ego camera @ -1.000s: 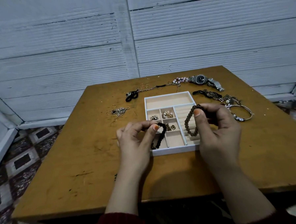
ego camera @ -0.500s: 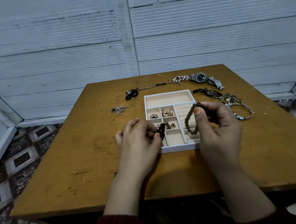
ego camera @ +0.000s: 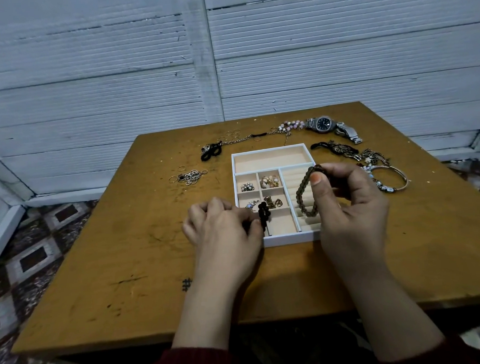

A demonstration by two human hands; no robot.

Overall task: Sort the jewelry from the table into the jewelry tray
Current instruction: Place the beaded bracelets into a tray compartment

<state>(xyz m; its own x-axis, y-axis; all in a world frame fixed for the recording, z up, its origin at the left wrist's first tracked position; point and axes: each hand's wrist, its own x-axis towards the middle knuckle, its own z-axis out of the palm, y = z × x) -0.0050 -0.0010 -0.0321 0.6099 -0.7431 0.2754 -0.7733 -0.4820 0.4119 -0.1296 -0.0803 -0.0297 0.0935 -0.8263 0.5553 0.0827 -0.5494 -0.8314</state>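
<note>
Left grip [ego camera: 224, 232] pinches black bracelet [ego camera: 263, 212] at front-left of tray [ego camera: 292, 238], right grip [ego camera: 351, 206] holds brown bracelet [ego camera: 309, 213] over ring rolls, watch [ego camera: 323, 123] & misc. on bench [ego camera: 120, 257].

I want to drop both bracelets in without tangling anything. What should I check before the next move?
1. Left hand grips the black bracelet: ok.
2. Right hand pinches the brown bracelet, which hangs over the jewelry tray: ok.
3. The two bracelets are apart: ok.
4. Long rear compartment holds nothing: ok.
5. Black bracelet clear of the small pieces beside it: cannot tell.
6. Table fully sorted: not ok, the watch lies outside the tray.
</note>
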